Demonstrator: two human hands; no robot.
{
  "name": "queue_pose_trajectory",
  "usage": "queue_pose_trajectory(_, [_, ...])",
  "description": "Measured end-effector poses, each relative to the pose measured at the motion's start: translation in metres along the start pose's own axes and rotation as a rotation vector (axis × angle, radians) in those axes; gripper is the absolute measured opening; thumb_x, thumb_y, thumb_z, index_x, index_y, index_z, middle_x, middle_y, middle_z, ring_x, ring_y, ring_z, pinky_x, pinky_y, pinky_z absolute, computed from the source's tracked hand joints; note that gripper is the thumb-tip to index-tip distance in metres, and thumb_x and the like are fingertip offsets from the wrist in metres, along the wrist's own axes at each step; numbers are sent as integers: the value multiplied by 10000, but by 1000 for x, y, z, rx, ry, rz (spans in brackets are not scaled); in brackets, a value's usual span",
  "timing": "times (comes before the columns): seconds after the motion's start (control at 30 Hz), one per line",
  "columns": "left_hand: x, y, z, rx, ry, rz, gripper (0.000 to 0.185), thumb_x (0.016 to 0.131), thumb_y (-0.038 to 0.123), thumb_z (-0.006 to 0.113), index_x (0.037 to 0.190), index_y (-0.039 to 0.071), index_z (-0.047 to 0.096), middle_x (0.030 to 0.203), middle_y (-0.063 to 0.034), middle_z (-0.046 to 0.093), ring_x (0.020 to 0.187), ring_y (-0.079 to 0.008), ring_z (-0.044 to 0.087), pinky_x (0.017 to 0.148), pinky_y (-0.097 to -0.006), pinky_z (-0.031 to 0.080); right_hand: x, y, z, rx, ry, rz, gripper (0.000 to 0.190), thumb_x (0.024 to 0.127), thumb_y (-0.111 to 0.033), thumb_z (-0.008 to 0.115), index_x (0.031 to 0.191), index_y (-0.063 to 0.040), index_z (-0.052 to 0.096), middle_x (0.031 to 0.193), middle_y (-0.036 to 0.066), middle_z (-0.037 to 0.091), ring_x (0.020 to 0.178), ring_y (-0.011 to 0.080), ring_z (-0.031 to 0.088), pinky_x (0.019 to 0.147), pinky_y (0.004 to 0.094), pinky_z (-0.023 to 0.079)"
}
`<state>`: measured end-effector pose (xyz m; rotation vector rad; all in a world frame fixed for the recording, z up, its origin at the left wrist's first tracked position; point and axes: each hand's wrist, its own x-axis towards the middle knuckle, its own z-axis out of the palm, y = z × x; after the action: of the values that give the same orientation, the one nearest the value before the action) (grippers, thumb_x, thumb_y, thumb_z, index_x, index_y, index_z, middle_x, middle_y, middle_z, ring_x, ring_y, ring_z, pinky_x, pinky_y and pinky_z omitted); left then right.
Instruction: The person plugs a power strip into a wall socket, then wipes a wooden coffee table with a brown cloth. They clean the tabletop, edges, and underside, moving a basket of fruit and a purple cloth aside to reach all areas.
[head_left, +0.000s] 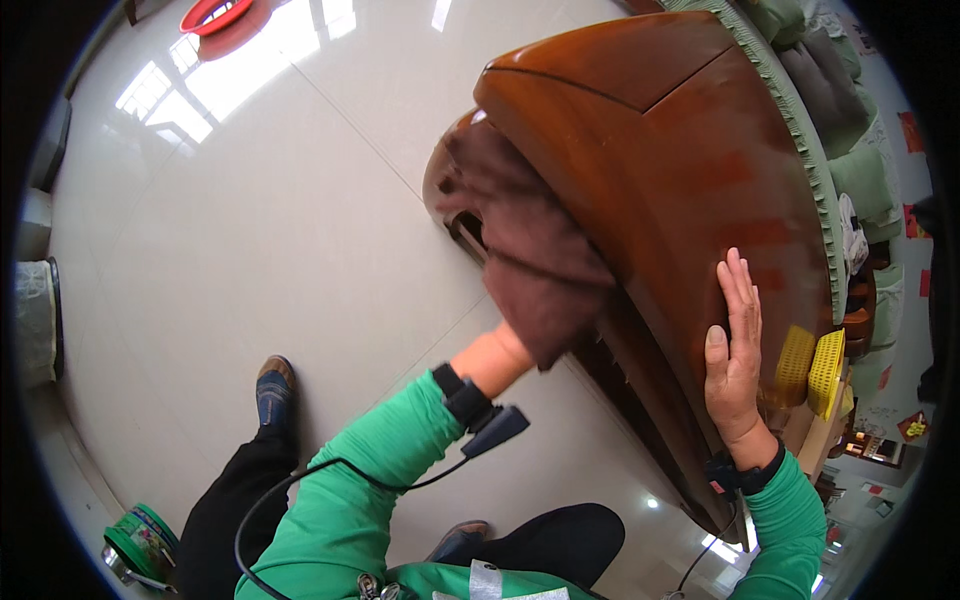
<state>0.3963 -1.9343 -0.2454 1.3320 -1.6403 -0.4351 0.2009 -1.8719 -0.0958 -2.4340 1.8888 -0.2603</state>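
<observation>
A polished brown wooden table (660, 180) fills the right of the head view, its side and lower part facing me. My left hand (504, 352) reaches toward the table's side below the top; a dark brown cloth (547, 262) covers its fingers and lies against the wood, slightly blurred. How the fingers grip under the cloth is hidden. My right hand (736, 360) lies palm against the glossy tabletop near its near end, fingers extended and holding nothing. Both wrists wear black bands with cables.
A yellow plastic basket (826, 373) stands by the table's right edge. Green-covered seating with cushions (862, 180) lines the far right. A red basin (216, 15) is on the tiled floor at the top left, and a green bucket (141, 536) at the lower left.
</observation>
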Motion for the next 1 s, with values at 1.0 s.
queue_pose_trajectory(1.0, [71,139,-5,517,-856,750,489,939,345,535,1356,98,600,1423,-153,567,1367,-349,479,1140,-520,299,-11,21,1,593,355,82,532,1099,-297,398,1539,-12,305,1558,181,411,1473,308,351,1211,382,261])
